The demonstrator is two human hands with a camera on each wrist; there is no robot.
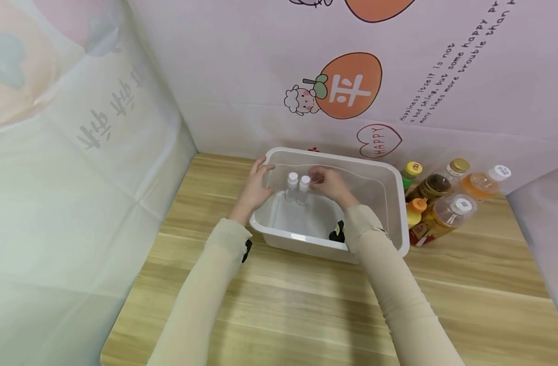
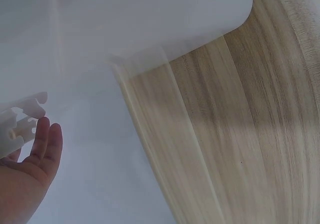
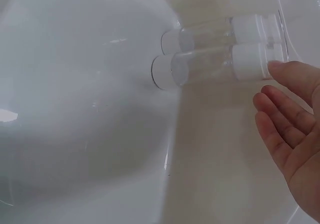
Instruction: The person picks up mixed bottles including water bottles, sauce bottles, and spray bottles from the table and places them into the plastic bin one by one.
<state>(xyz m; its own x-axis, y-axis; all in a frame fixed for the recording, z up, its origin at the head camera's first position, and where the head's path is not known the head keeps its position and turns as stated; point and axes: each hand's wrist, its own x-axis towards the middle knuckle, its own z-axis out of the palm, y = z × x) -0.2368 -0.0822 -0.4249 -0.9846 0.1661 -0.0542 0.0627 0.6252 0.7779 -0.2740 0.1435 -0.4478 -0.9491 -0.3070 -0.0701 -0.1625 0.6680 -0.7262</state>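
Observation:
Two small clear bottles with white caps, a left bottle (image 1: pixel 291 192) and a right bottle (image 1: pixel 302 195), stand upright side by side inside a pale plastic tub (image 1: pixel 306 240). My right hand (image 1: pixel 331 184) is inside the tub, just right of them. In the right wrist view, one fingertip (image 3: pixel 275 69) meets the nearer cap's edge; the other fingers are loosely bent beside it. My left hand (image 1: pixel 254 189) is at the tub's left rim, fingers spread, thumb toward the inside. In the left wrist view, its straight fingers (image 2: pixel 50 144) touch a whitish ridged part, apparently the rim's underside.
Right of the tub stand several bottles: a yellow-capped one (image 1: pixel 412 172), a dark one (image 1: pixel 432 187), an orange-topped squeeze bottle (image 1: pixel 415 211) and white-capped amber ones (image 1: pixel 482 184). A black item (image 1: pixel 337 233) shows by the right sleeve. Patterned sheeting (image 1: pixel 242 76) hangs behind the wooden table (image 1: pixel 279 305).

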